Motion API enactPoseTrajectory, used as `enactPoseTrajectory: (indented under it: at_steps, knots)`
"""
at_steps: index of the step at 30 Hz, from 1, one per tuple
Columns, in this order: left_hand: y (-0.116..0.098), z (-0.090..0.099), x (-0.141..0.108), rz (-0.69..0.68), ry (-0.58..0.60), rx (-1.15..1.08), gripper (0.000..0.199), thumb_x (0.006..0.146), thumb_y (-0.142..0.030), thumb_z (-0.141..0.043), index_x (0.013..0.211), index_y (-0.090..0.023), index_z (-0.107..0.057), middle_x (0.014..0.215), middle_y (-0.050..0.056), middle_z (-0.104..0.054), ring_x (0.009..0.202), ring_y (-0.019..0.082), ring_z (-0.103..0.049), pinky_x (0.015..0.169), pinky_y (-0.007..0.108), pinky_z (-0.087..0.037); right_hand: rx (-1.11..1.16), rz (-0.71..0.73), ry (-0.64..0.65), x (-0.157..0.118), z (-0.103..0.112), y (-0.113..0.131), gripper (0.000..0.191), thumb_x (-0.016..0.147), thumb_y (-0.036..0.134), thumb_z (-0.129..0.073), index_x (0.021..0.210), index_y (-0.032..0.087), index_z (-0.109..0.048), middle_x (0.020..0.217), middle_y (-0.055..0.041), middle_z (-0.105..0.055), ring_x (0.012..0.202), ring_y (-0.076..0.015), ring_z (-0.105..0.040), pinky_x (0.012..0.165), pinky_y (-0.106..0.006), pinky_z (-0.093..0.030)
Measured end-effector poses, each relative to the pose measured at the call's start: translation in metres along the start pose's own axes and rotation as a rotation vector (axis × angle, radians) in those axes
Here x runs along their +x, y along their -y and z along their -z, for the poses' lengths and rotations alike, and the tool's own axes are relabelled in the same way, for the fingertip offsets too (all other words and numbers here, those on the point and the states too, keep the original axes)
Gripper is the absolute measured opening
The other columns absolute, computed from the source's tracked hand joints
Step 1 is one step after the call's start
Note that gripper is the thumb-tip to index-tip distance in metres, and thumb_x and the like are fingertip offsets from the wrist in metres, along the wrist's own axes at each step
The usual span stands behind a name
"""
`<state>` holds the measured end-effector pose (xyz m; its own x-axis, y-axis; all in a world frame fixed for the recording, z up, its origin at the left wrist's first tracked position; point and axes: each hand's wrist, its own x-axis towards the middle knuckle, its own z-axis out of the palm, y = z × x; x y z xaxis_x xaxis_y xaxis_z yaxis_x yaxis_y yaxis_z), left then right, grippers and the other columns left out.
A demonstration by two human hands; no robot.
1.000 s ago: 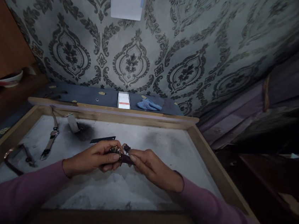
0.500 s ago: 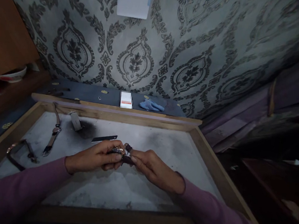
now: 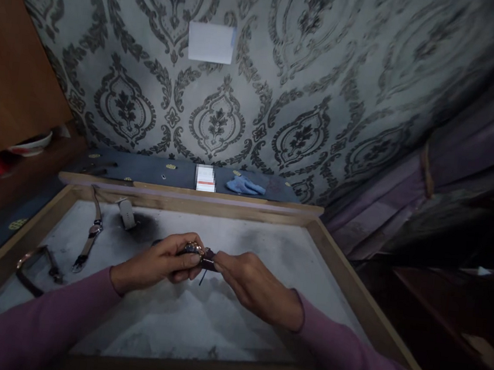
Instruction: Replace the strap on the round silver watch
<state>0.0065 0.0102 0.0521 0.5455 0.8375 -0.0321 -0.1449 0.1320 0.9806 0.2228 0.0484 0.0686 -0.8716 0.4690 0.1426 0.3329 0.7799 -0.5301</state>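
Observation:
My left hand (image 3: pixel 166 263) is closed around a wristwatch (image 3: pixel 193 249) with a gold-toned case, held above the middle of the wooden tray (image 3: pixel 157 368). My right hand (image 3: pixel 252 277) pinches the watch's dark brown strap (image 3: pixel 208 259) beside the case. Below the strap, a thin dark rod (image 3: pixel 202 277) sticks out; what holds it is hidden. To the left lie a watch with a light-lined strap (image 3: pixel 92 230) and a curled dark-strapped watch (image 3: pixel 27 279). Behind them stands a watch with a pale strap (image 3: pixel 127 213). A dark blade-like strip (image 3: pixel 157 242) is mostly hidden behind my left hand.
Past the tray's back edge, a blue cloth (image 3: pixel 246 185) and a small white and red packet (image 3: pixel 205 178), blurred out, lie on the dark blue cover. A bowl (image 3: pixel 31 143) sits on a shelf at left. A tied purple curtain (image 3: pixel 387 194) hangs at right.
The view has tilted up a little, so the tray sits lower in it. My right fingers have drawn the strap closer in line with the case, and the thin rod shows more below it.

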Motion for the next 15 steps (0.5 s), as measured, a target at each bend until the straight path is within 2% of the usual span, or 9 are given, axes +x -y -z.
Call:
enactPoseTrajectory:
  at_steps: [3,9,13,15]
  knots:
    - [-0.011,-0.002,0.000,-0.049,-0.029,0.050,0.027,0.092,-0.042,-0.056,0.088,-0.016,-0.050,0.069,-0.002,-0.052,0.051,0.007,-0.033,0.046,0.022,-0.020,-0.128,-0.001,-0.043,0.001,0.006,0.001,0.021,0.096,0.015,-0.033,0.080,0.019,-0.047,0.059,0.0026,-0.048,0.049,-0.0109,-0.038,0.050,-0.024,-0.025]
    - [-0.032,-0.012,-0.004,-0.097,-0.063,0.141,0.028,0.093,-0.043,-0.054,0.086,-0.016,-0.049,0.068,-0.003,-0.051,0.050,0.007,-0.033,0.047,0.022,-0.022,-0.371,-0.037,-0.071,0.007,0.017,0.017,0.016,0.094,0.009,-0.041,0.086,0.017,-0.052,0.065,0.0003,-0.059,0.054,-0.0128,-0.047,0.053,-0.025,-0.025]
    - [-0.037,-0.014,-0.006,-0.128,-0.095,0.172,0.029,0.093,-0.043,-0.053,0.083,-0.017,-0.047,0.068,-0.003,-0.050,0.050,0.007,-0.034,0.047,0.022,-0.023,-0.582,-0.018,-0.169,0.012,0.016,0.029,0.016,0.092,0.007,-0.047,0.082,0.018,-0.053,0.066,-0.0012,-0.062,0.060,-0.0159,-0.049,0.057,-0.028,-0.027]
    - [-0.036,-0.014,-0.007,-0.144,-0.100,0.169,0.028,0.094,-0.042,-0.052,0.083,-0.017,-0.047,0.068,-0.003,-0.049,0.050,0.007,-0.033,0.048,0.022,-0.023,-0.641,0.010,-0.244,0.015,0.013,0.032,0.015,0.093,0.008,-0.049,0.083,0.018,-0.055,0.073,-0.0034,-0.064,0.067,-0.0180,-0.053,0.062,-0.030,-0.031]
